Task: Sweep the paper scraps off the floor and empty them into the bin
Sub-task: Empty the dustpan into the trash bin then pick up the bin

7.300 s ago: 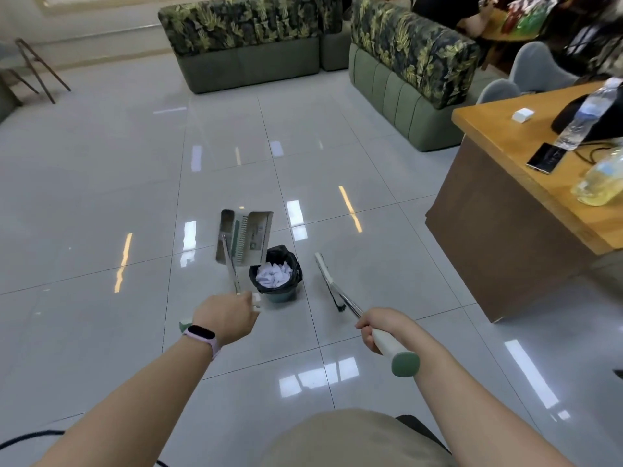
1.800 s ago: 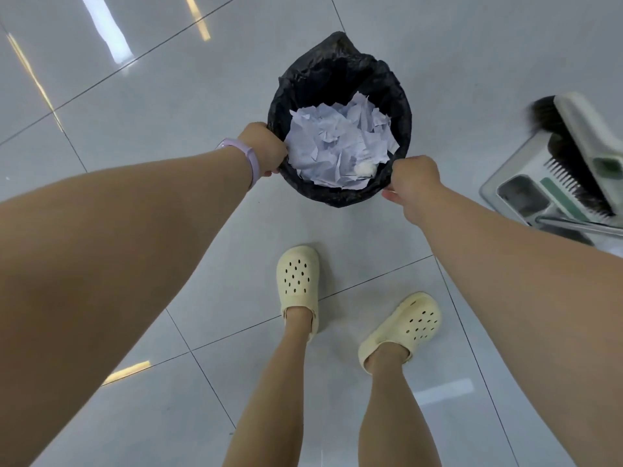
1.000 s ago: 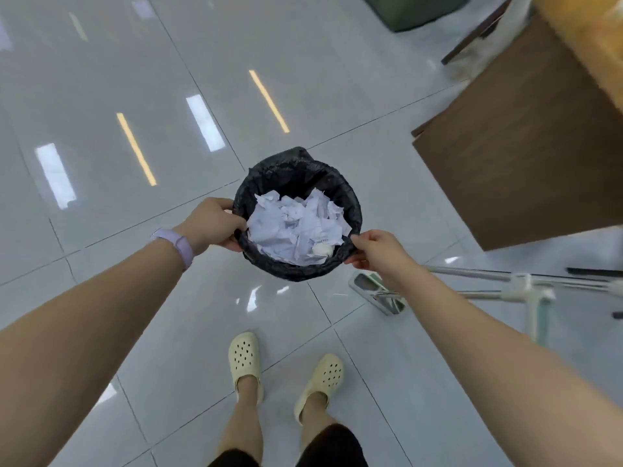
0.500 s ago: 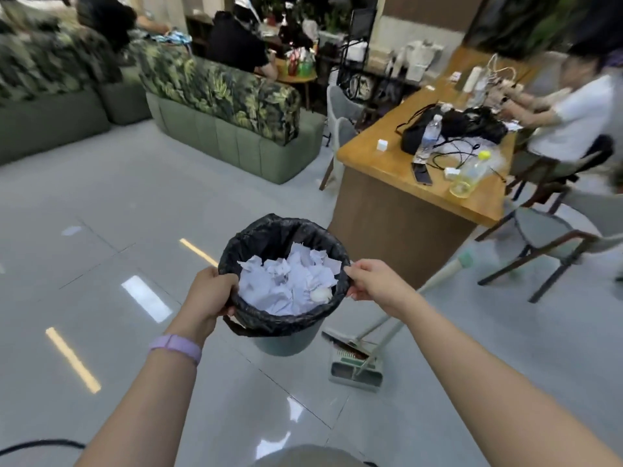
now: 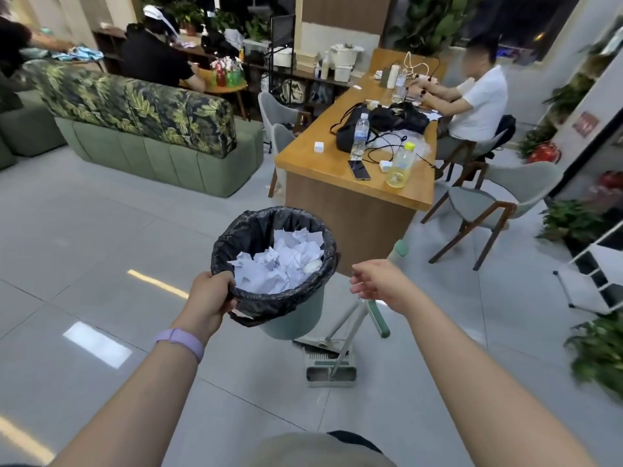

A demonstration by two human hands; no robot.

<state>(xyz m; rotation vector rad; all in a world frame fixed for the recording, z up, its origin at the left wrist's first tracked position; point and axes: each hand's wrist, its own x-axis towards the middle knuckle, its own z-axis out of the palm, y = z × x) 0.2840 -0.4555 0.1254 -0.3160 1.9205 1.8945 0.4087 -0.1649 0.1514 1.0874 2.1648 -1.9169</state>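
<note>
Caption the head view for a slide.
Left hand grips the paper-filled bin by its rim; right hand hangs open beside it.

The left hand (image 5: 211,295) holds the bin (image 5: 290,318) in the air by the near rim, its grip closed on the black bag liner (image 5: 251,230). White paper scraps (image 5: 279,261) fill the bin. The right hand (image 5: 379,281) hangs just beside the rim, fingers loose, touching nothing. A dustpan (image 5: 330,370) and broom (image 5: 377,313) lie on the tiled floor (image 5: 101,230) below, near the wooden bench (image 5: 337,156).
</note>
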